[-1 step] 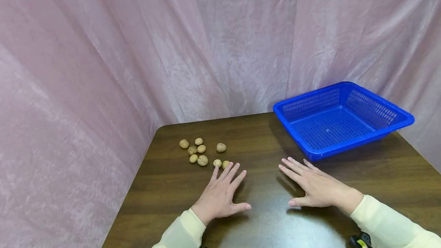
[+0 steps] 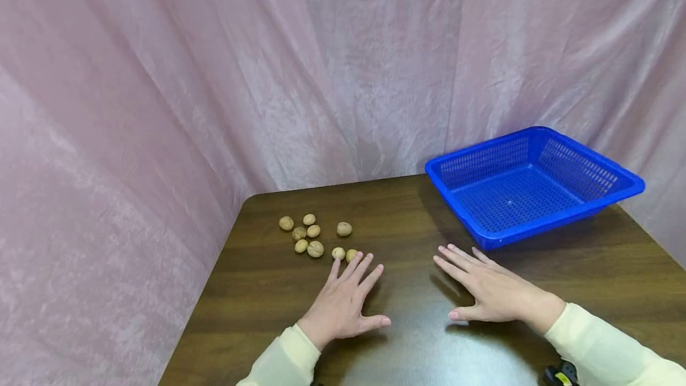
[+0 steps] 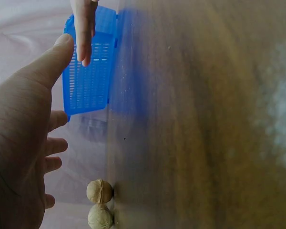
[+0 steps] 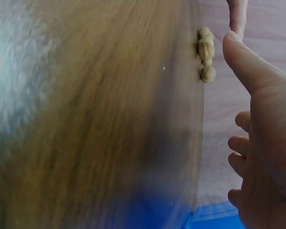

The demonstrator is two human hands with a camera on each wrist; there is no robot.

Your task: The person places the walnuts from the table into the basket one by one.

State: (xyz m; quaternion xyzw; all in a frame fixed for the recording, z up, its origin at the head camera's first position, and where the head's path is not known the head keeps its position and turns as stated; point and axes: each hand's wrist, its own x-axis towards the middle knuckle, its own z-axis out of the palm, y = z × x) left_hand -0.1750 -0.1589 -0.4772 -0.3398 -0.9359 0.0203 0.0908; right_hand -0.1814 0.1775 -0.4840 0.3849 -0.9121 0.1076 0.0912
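Note:
In the head view, several walnuts (image 2: 315,249) lie loosely grouped on the left part of the brown table (image 2: 257,308). My left hand (image 2: 345,305) is held over the table with fingers spread, its fingertips overlapping the two nearest walnuts; it grips nothing. The left wrist view shows two walnuts (image 3: 99,192) on the tabletop below the fingers. To the right, my right hand (image 2: 490,290) hovers palm down, fingers straight and thumb apart, also holding nothing. Just beyond its fingertips stands a blue plastic basket (image 2: 536,225) with perforated sides and nothing inside.
A pink curtain (image 2: 348,76) hangs behind the table and along its left side. Near the right sleeve, a small black object with a yellow patch (image 2: 561,374) shows at the bottom edge. Light reflects off the tabletop between the hands.

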